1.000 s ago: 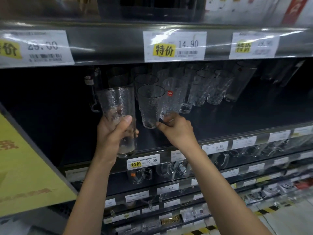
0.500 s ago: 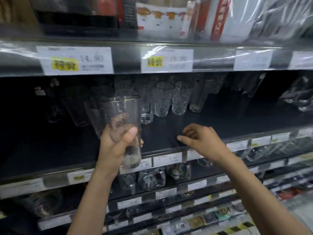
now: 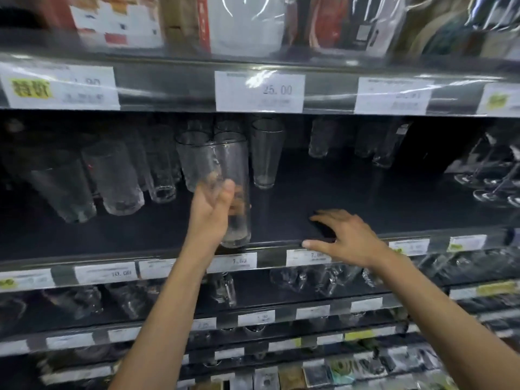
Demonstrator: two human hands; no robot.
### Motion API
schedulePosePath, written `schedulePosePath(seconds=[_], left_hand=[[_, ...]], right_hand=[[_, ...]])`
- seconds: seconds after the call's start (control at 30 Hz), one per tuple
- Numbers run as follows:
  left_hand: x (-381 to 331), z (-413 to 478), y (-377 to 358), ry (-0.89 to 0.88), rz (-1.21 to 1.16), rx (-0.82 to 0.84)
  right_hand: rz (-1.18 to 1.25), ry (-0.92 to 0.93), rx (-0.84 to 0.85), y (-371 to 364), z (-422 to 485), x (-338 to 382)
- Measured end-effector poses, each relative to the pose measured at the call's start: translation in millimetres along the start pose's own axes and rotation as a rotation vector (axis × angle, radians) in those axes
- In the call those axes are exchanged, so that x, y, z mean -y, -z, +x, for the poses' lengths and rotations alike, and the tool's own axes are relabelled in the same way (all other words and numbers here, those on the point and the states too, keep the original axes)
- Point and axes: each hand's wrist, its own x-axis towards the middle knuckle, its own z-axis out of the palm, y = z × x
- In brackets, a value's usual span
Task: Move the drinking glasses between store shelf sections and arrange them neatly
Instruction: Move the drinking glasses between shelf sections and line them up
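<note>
The left hand (image 3: 210,213) curls round the lower half of a tall glass (image 3: 228,161) at frame centre, upright, base at the dark shelf (image 3: 306,190) front lip (contact unclear). Right of centre, the right hand (image 3: 344,238) hovers with fingers spread and holds nothing. Other glasses (image 3: 112,178) stand left and behind.

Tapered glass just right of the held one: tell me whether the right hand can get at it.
Probably yes. The right hand is empty and open, and only bare shelf lies between it and the tapered glass.
</note>
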Motion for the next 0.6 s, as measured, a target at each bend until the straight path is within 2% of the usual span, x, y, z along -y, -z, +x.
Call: schedulePosePath(seconds=[0.2, 0.6], left_hand=[[10.1, 17.1, -45.9, -0.017, 0.058, -0.034], [37.5, 37.3, -77.5, 0.033, 0.167, -0.028]], right_hand=[[-0.154, 0.098, -0.064, -12.8, 5.6, -15.0], [-0.217, 0.146, -0.178, -21.1, 8.1, -22.2]])
